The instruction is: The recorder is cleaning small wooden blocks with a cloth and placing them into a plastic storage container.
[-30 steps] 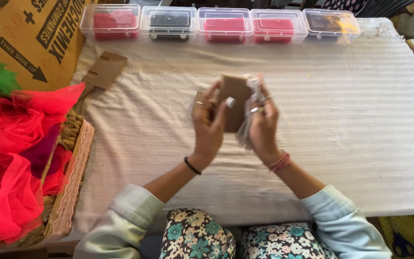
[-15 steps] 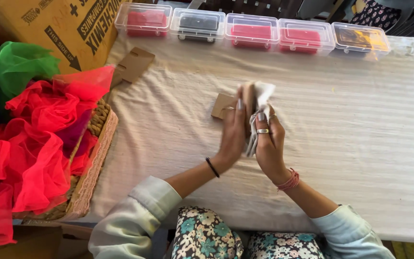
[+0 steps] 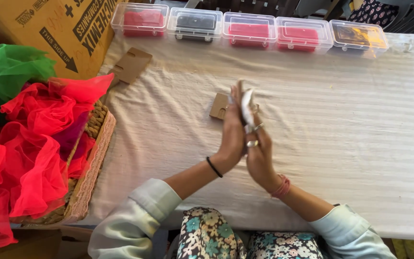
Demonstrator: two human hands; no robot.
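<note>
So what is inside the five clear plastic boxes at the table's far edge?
Clear plastic boxes: three hold red contents, one dark, one yellowish-brown. What the contents are cannot be made out through the closed lids.

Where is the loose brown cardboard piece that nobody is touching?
The loose cardboard piece lies on the table's far left, just below the red clear box and beside the big cardboard carton.

both hands are raised in front of the body, palms pressed toward each other, fingers pointing up and away. the left hand [image 3: 232, 136] lies flat against the right hand [image 3: 258, 153], fingers straight. the forearms angle inward from the sleeves, meeting at the wrists in a narrow v.
</note>
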